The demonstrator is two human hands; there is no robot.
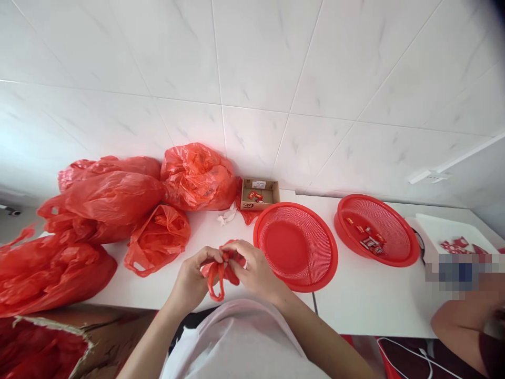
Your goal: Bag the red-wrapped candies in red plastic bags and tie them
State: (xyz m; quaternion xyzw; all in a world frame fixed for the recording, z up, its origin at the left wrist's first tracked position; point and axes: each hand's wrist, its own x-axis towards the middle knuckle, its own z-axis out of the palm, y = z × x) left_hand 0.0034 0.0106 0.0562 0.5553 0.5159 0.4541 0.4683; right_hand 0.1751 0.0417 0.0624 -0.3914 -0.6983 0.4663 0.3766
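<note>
Both my hands meet over the near edge of the white table (355,300). My left hand (193,279) and my right hand (252,268) are closed on a small red plastic bag (221,268), pinching its bunched top. The bag's loops hang down between my wrists. Just to the right of my right hand sits an empty red mesh basket (295,247).
Several stuffed red plastic bags (102,202) pile up at the left and back. A small cardboard box (259,193) stands against the tiled wall. A second red basket (376,237) holds small red packets. A white tray (453,237) and another person's arm (465,326) are at the right. A torn carton (59,342) sits at lower left.
</note>
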